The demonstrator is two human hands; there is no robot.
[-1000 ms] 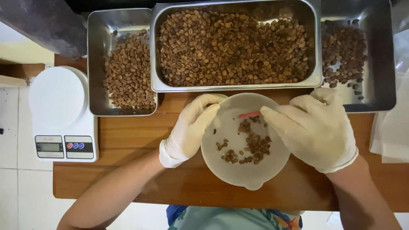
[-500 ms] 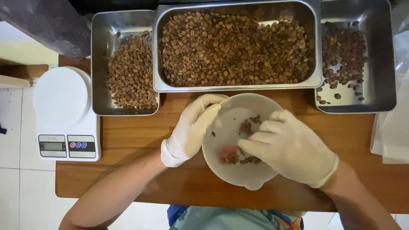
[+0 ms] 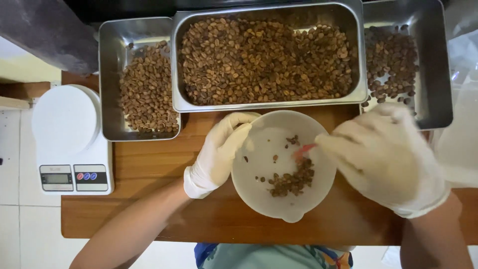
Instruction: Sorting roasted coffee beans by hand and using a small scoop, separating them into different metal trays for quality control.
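Sorting step in hand: left hand (image 3: 219,154) cupping rim of white bowl (image 3: 259,189) at worktop's near edge; right hand (image 3: 383,154) pinching small red tool (image 3: 303,150) over beans (image 3: 291,182). Next move likely needing careful single-bean picking.

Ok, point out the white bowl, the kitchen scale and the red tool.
white bowl (image 3: 259,197): head view, bare lower-left wall.
kitchen scale (image 3: 64,117): head view, round platform.
red tool (image 3: 304,149): head view, tip over the beans.

Both hands, left (image 3: 219,152) and right (image 3: 386,157), wore cream-white gloves. White bowl (image 3: 259,194) held dark brown beans (image 3: 291,182); a small red tool (image 3: 303,149) lay among them. 3 silver steel trays (image 3: 112,74) carried mottled brown beans. Surface (image 3: 144,164) was reddish-brown wood. Scale (image 3: 69,139) was white, with 2 buttons, 1 blue, 1 red.
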